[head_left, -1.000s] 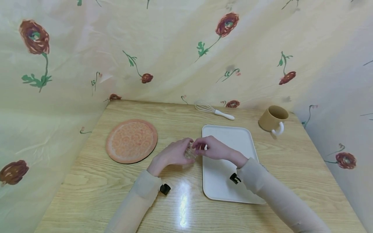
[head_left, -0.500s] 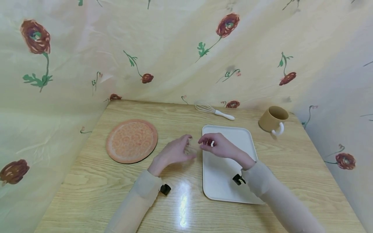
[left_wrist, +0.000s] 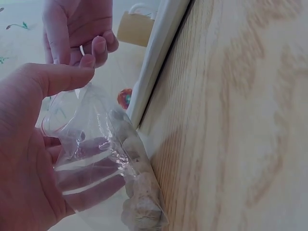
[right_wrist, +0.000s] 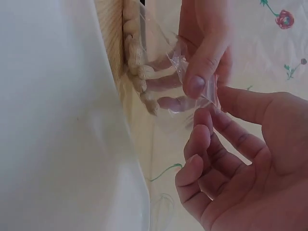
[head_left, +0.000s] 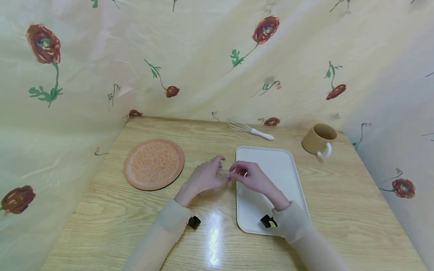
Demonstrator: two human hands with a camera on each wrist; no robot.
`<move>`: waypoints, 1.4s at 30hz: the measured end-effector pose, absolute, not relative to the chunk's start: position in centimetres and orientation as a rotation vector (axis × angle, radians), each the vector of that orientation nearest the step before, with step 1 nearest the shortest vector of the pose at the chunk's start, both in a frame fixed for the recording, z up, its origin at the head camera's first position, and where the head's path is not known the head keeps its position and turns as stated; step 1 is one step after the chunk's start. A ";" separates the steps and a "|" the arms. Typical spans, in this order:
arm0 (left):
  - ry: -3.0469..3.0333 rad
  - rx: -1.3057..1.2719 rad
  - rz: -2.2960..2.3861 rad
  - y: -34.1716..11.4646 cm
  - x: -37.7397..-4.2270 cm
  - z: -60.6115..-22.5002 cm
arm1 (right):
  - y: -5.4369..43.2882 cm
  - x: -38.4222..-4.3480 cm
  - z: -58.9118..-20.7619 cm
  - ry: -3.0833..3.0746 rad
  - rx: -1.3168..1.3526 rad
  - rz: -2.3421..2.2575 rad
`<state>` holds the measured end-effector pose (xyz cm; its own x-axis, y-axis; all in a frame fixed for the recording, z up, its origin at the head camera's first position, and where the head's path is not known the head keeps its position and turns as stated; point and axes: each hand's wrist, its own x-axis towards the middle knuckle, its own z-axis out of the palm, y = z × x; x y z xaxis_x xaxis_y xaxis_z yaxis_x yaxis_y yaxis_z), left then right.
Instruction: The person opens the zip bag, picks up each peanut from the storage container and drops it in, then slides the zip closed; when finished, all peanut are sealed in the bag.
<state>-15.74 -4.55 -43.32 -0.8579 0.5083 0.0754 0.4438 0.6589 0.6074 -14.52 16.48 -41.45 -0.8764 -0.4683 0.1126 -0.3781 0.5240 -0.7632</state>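
Between my two hands, low over the wooden tabletop, is a clear plastic zip bag [left_wrist: 103, 132] with a thin reddish line near its mouth. Tan, knobbly pieces that look like peanuts in their shells [right_wrist: 136, 57] lie along its bottom. My left hand [head_left: 205, 176] holds the bag from the left side, thumb near the mouth and fingers showing through the film. At the bag's upper edge, my right hand [head_left: 251, 176] pinches the film between thumb and index finger, as the right wrist view shows; its other fingers are loosely curled.
A white rectangular tray [head_left: 268, 158] lies under and beside the right hand. To the left is a round orange mat [head_left: 154, 164]. A whisk [head_left: 262, 134] lies at the back, and a tan mug [head_left: 313, 141] with a white handle stands at the back right.
Half a second ago the right hand stood a little away from the bag to the right; now its fingertips are back at the bag's edge. The left hand has stayed nearly in place.
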 end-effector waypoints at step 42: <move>2.022 0.407 1.759 -6.2 -17.6 -43.8 | 16.5 -15.6 -42.8 2.143 -0.207 -1.946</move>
